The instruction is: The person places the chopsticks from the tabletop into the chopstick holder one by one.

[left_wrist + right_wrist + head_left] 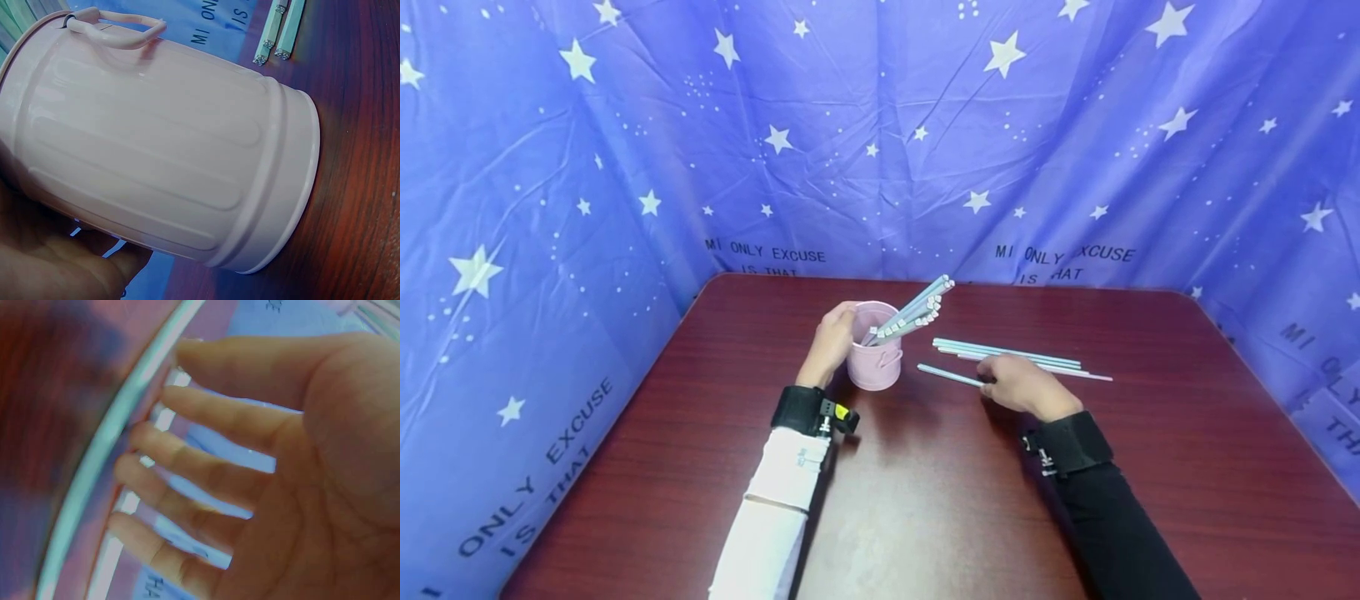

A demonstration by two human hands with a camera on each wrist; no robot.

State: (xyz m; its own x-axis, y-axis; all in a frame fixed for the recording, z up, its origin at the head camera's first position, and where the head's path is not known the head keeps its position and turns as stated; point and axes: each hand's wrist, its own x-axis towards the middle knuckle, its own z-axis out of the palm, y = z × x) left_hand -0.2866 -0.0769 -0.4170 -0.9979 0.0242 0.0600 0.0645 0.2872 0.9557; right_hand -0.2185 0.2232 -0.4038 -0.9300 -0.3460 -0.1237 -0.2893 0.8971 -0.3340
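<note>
A small pink bucket [874, 368] with ribbed sides and a wire-like handle stands on the table, with several slim pastel sticks [917, 312] leaning out of it to the right. My left hand [832, 337] grips its left side at the rim; in the left wrist view the hand [56, 256] is partly behind the bucket [144, 137]. My right hand [1022, 386] is low over the table by a blue-green stick [947, 375]. In the right wrist view its fingers are spread, the tips beside that stick [94, 456]; contact is unclear.
Several loose blue, white and pink sticks [1007, 350] lie together just beyond my right hand. The dark red wooden table [917, 517] ends at a blue star-printed curtain [880, 167] behind and at both sides.
</note>
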